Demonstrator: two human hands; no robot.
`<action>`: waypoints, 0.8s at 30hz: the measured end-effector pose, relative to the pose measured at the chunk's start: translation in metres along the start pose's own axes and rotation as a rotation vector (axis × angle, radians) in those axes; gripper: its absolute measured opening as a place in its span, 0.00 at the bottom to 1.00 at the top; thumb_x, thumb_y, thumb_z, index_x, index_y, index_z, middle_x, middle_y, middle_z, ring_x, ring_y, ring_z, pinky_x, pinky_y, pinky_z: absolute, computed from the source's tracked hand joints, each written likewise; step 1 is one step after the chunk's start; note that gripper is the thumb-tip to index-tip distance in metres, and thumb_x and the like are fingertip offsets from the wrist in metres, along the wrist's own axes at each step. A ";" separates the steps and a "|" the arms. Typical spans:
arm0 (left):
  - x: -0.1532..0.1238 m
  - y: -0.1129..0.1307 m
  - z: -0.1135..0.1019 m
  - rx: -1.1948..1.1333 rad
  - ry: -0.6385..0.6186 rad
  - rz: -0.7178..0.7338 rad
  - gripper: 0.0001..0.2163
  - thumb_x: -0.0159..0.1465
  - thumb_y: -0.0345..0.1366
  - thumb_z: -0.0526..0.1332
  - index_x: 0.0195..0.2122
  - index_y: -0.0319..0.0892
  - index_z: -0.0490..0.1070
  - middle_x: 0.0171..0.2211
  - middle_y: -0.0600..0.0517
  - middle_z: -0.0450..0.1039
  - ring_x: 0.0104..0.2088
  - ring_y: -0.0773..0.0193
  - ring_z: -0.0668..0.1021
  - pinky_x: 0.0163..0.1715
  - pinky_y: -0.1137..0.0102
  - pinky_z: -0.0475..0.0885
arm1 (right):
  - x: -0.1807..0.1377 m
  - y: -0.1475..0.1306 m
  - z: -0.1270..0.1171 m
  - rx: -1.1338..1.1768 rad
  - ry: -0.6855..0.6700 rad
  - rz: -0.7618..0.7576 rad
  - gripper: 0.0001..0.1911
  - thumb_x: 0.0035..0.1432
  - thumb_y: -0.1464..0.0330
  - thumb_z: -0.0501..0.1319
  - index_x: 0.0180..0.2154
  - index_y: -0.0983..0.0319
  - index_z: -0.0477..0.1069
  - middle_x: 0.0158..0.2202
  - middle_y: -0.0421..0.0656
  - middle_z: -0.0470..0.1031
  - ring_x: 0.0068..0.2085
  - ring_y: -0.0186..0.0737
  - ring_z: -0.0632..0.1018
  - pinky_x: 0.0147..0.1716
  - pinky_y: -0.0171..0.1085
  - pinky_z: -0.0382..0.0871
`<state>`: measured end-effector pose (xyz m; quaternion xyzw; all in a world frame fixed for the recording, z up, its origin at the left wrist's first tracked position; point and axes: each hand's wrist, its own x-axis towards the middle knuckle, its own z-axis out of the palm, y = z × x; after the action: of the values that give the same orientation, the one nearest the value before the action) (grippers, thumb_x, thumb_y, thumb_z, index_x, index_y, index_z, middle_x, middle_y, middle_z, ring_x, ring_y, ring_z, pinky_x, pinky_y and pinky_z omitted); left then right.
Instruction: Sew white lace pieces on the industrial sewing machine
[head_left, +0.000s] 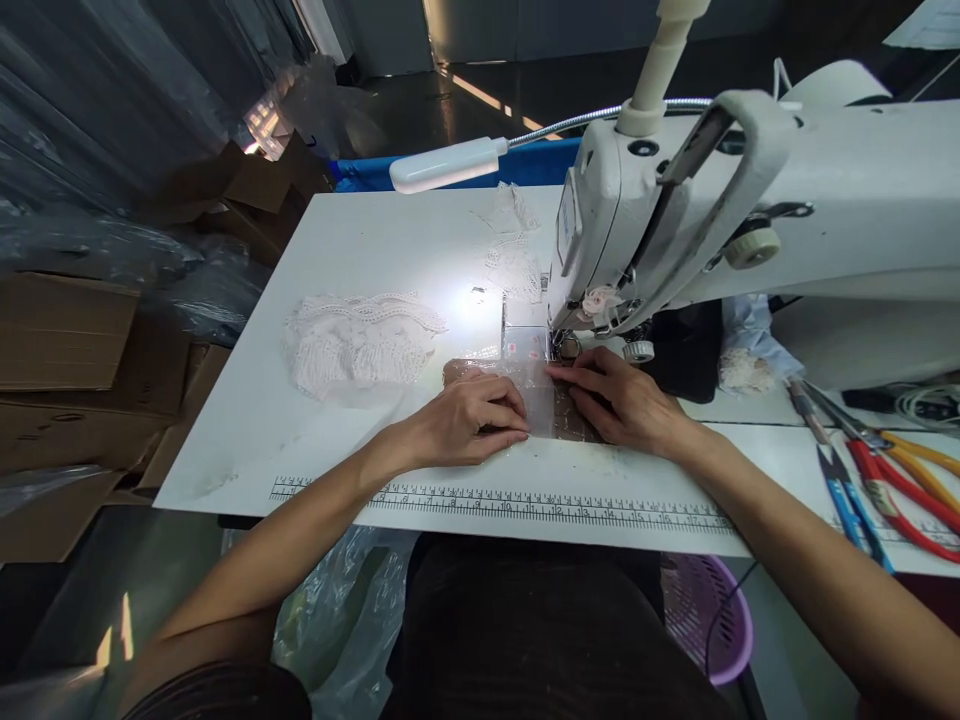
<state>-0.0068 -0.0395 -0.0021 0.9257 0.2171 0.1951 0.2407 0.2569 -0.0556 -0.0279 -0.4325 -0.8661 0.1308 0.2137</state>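
Note:
A sheer whitish piece of fabric lies at the needle area of the white sewing machine, over a shiny brown sheet. My left hand rests on the left part of this work, its fingers bent and closed at the fabric's edge. Just right of the needle, my right hand lies on the brown sheet with its fingers stretched out and apart. Its index fingertip touches the work in front of the presser foot. Small reddish marks show near the foot.
White lace pieces lie at the left, and more lace lies behind the needle. Red-handled scissors and blue-handled snips sit at right. A printed ruler runs along the front edge. A lamp hangs above.

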 end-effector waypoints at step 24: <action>-0.003 0.002 0.019 0.210 0.141 0.131 0.05 0.67 0.31 0.60 0.38 0.43 0.76 0.42 0.51 0.80 0.37 0.65 0.79 0.40 0.64 0.71 | -0.003 -0.006 0.002 0.037 0.053 -0.038 0.20 0.66 0.67 0.52 0.57 0.58 0.71 0.45 0.51 0.68 0.46 0.46 0.73 0.48 0.48 0.74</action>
<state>0.0000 -0.0495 -0.0174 0.9420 0.1917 0.2510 0.1135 0.2533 -0.0618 -0.0279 -0.4154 -0.8656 0.1311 0.2470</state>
